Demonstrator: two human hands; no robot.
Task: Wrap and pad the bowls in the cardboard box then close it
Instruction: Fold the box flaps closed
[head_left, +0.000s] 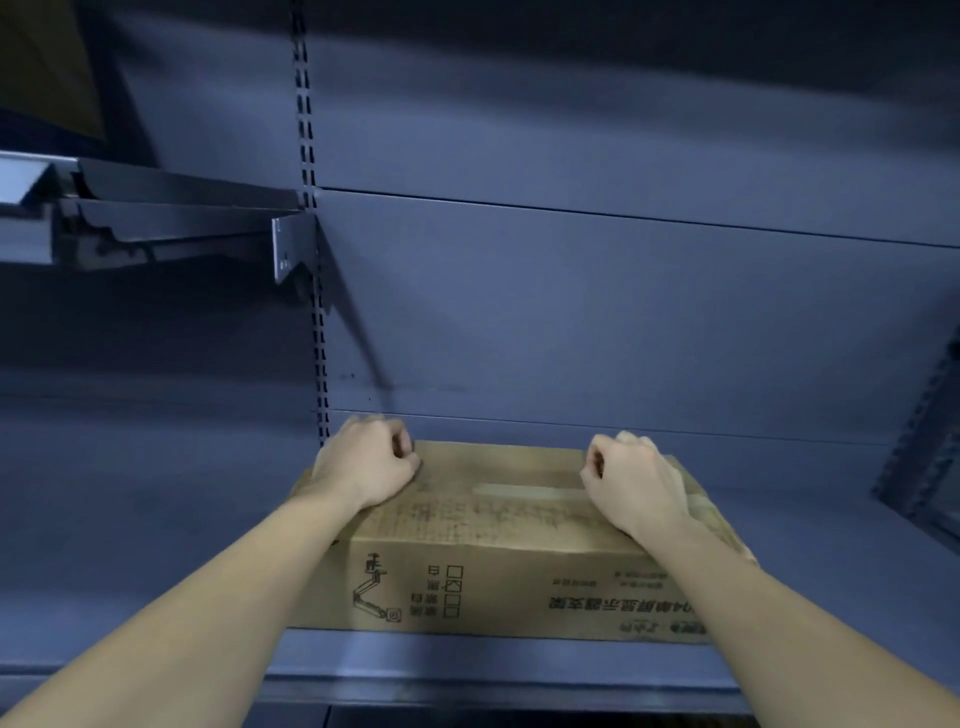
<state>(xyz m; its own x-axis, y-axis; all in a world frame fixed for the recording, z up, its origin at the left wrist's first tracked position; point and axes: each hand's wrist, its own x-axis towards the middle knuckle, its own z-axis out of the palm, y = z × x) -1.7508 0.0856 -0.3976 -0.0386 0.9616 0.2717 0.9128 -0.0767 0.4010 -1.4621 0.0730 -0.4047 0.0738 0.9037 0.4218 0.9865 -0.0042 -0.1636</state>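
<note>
Two fists, left hand (363, 462) and right hand (631, 480), empty, atop closed cardboard box (498, 519), contents hidden.

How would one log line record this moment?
cardboard box: closed, on metal shelf | left hand: curled, resting on box top | right hand: curled, resting on box top

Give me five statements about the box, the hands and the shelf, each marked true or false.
1. The box is closed. True.
2. Only one hand touches the box. False: the left hand and the right hand both rest on its top, fingers curled.
3. The box stands on the floor. False: it sits on a blue shelf.
4. A strip of tape runs along the box top. True.
5. A bowl stands beside the box. False: no bowl is in view.
</note>
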